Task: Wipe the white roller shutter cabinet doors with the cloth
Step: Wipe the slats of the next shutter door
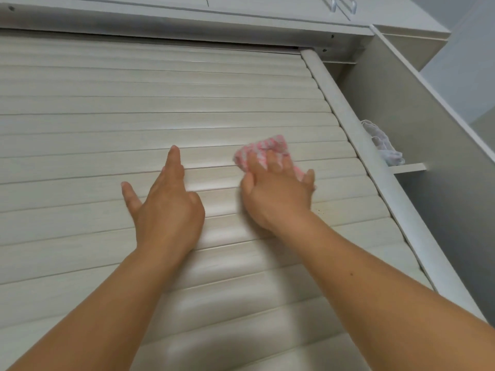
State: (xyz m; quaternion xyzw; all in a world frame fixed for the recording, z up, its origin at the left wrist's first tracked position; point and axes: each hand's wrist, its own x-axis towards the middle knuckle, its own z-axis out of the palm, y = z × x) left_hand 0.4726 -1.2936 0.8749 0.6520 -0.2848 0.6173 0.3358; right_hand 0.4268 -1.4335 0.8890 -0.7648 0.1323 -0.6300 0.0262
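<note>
My right hand point(278, 194) presses the bunched pink cloth point(263, 151) against the shutter door point(134, 108), left hand point(166, 207) flat beside it, fingers straight.

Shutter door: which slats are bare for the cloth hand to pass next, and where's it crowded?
Bare slats run above both hands up to the top rail, and left of the left hand. It is crowded between the left hand and the right hand pressing the pink cloth, and tight toward the side rail.

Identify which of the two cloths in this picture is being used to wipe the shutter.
The pink-and-white cloth, pressed to the slatted shutter door under the right hand. The white cloth lies untouched on the side shelf.
</note>
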